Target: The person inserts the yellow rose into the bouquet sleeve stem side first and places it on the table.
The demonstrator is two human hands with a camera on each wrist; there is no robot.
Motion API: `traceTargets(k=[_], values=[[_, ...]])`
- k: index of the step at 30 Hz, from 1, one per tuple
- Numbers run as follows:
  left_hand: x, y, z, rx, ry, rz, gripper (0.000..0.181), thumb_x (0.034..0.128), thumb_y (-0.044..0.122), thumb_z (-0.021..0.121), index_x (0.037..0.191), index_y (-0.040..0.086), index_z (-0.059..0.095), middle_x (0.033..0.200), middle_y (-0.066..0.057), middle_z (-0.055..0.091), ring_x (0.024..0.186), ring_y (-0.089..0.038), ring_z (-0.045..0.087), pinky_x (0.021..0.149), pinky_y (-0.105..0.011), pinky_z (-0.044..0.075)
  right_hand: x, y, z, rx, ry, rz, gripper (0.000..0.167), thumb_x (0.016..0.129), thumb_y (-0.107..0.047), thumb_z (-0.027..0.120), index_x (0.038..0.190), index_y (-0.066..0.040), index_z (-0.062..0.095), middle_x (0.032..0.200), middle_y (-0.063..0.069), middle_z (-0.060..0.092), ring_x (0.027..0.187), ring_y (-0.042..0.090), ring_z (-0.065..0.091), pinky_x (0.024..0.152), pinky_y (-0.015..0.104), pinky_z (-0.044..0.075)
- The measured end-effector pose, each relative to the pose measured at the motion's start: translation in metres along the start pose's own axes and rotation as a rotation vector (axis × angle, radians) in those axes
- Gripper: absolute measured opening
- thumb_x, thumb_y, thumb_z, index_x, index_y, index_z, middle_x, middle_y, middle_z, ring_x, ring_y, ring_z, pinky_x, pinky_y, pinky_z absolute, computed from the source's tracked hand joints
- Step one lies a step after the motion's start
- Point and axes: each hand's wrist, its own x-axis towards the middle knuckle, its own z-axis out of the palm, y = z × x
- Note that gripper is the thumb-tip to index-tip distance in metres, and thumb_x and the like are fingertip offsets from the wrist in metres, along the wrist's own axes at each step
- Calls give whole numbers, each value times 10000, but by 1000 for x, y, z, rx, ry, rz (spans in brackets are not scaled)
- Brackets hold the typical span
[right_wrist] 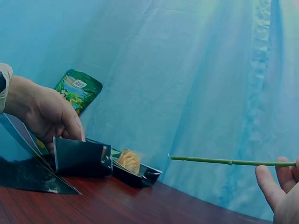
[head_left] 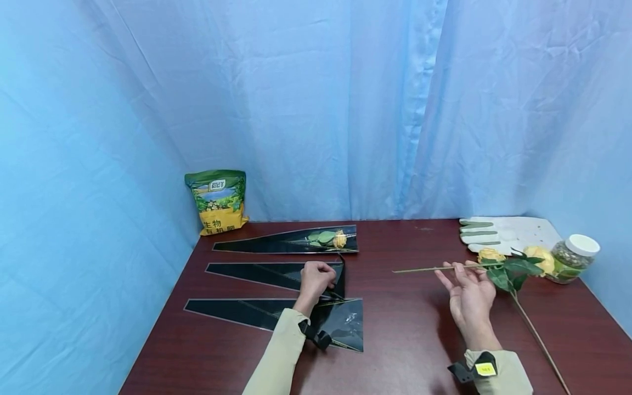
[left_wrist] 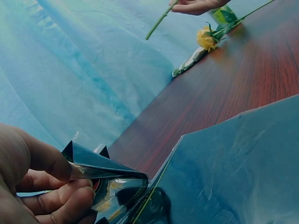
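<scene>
Hands: left hand [head_left: 316, 280] pinches the lifted wide end of the middle sleeve [head_left: 261, 272] between thumb and curled fingers. Right hand [head_left: 471, 299], palm up, has a light pinch on the held rose [head_left: 417, 270] by its stem, other fingers fairly loose, held up off the table [head_left: 405, 351], bare tip pointing left.

Risks, my read:
- Can't tell if the film layers are parted. If not, a stem pushed there would slide over the outside or crumple the lip.
- Pinch is small and film looks slick, so the lip could slip and snap flat.
- Light grip well back from the tip: stem could swing or roll.
- Loose rose [head_left: 491, 255] sits right by the held one; leaves overlap in the head view, so a leftward pull could snag and drag it.
- Left forearm is over the front sleeve [head_left: 345, 323]; a dropped elbow would skew it.

Edges/room: best open room is between the hands, stem tip to sleeve mouth, a straight run left. Tighter on the right: jar [head_left: 568, 260] and glove [head_left: 518, 230] just behind the blooms. Far sleeve [head_left: 276, 241], with its rose inside, lies near the back edge, just beyond the middle one.
</scene>
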Motion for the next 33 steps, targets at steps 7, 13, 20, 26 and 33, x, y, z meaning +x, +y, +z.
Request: traceTargets(k=[7, 13, 20, 26, 33], values=[[0, 0, 0, -8, 1, 15, 117, 816, -26, 659, 758, -8, 759, 738, -152, 741, 492, -110, 617, 549, -307, 566, -2, 19, 13, -30, 8, 14, 142, 928, 116, 557, 966, -21, 562, 810, 133, 648, 812, 279, 729, 670, 463, 624], [1, 1, 0, 1, 0, 5, 110, 828, -8, 671, 769, -2, 764, 752, -155, 747, 504, -119, 633, 559, -308, 572, -4, 44, 25, -109, 23, 25, 126, 941, 72, 567, 973, -50, 563, 821, 97, 650, 823, 235, 731, 681, 437, 627], [-1, 2, -1, 6, -3, -10, 94, 837, 13, 690, 784, 0, 767, 778, -155, 754, 526, -142, 656, 575, -319, 580, -5, 69, 35, -164, -20, 9, 127, 951, 48, 572, 1012, -50, 519, 823, 74, 654, 830, 215, 732, 702, 408, 630], [0, 2, 0, 12, -1, -1, 103, 813, -3, 673, 772, -2, 767, 744, -147, 751, 509, -131, 644, 564, -307, 572, -7, 87, 46, -212, -40, -11, 125, 958, 27, 578, 1023, -58, 514, 825, 51, 657, 831, 191, 734, 714, 388, 630], [1, 2, 2, 13, 10, -5, 123, 791, -25, 651, 746, 9, 760, 716, -138, 748, 506, -173, 663, 572, -317, 579, -9, 108, 55, -330, -68, -35, 128, 971, 12, 571, 1014, -99, 523, 831, 18, 649, 834, 156, 740, 725, 382, 627]])
